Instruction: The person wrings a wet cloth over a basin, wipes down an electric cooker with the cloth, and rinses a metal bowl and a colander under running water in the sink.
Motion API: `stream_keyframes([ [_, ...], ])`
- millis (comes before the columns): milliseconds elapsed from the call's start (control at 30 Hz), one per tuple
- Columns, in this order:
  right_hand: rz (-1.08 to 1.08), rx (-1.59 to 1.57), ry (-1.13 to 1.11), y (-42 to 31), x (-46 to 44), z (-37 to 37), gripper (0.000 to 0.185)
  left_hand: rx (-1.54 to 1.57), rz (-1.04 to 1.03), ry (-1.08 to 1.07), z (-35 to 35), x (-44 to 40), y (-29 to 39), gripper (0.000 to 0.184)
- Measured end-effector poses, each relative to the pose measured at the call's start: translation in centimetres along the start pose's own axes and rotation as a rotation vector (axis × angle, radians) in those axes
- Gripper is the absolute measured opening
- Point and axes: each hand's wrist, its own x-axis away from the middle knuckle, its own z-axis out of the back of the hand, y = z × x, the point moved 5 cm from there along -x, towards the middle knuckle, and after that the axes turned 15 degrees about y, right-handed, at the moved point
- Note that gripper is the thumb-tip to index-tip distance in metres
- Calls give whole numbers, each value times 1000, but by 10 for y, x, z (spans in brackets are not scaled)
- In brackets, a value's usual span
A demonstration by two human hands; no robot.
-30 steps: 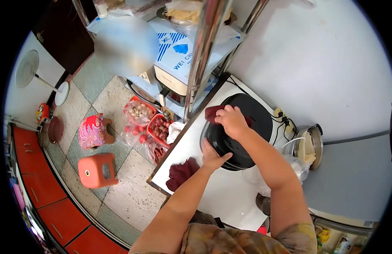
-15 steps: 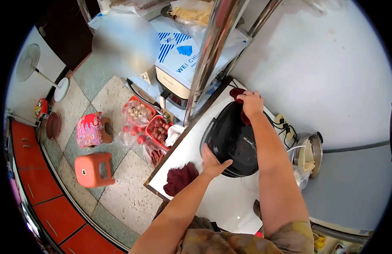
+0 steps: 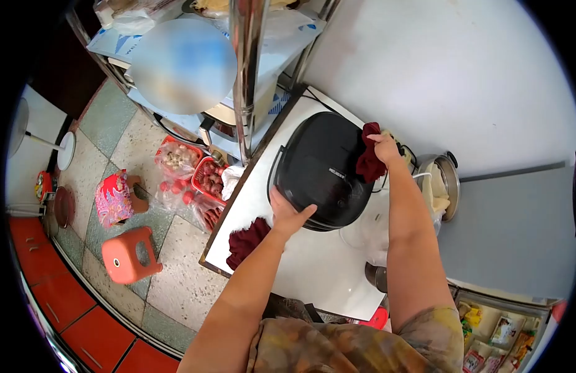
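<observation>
A glossy black electric cooker (image 3: 319, 168) with a shut lid stands on the white tabletop. My left hand (image 3: 288, 214) grips its near left edge, thumb on the lid and fingers along the side. A dark red cloth (image 3: 370, 158) is bunched in my right hand (image 3: 385, 148), at the cooker's right edge. It hangs over the lid's rim there, with part of my fingers hidden. A second dark red cloth (image 3: 247, 242) lies crumpled on the table, left of my left forearm.
A metal pot (image 3: 448, 180) and cables sit by the wall at right. A chrome post (image 3: 246, 81) rises beyond the table's left edge. Red baskets of vegetables (image 3: 210, 180) and an orange stool (image 3: 129, 255) are on the floor at left.
My right hand has drawn the cloth from the cooker's far corner down along its right edge. My left hand stays on the near left side. The camera view has shifted.
</observation>
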Motion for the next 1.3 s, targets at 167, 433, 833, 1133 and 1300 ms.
stream_keyframes([
  [167, -285, -332, 62, 16, 50, 27, 35, -18, 78, -57, 2, -2, 7, 117],
  [433, -578, -710, 152, 46, 140, 14, 34, 55, 80, -79, -2, -4, 3, 121],
  [833, -1133, -1116, 51, 34, 357, -72, 50, 259, 657, -274, -2, 25, 6, 112],
  [1133, -943, -1109, -35, 11, 293, -82, 83, 622, 748, -374, -17, 26, 4, 77],
  [1300, -924, -1113, -34, -7, 285, -87, 83, 586, 718, -350, -9, 4, 15, 77],
])
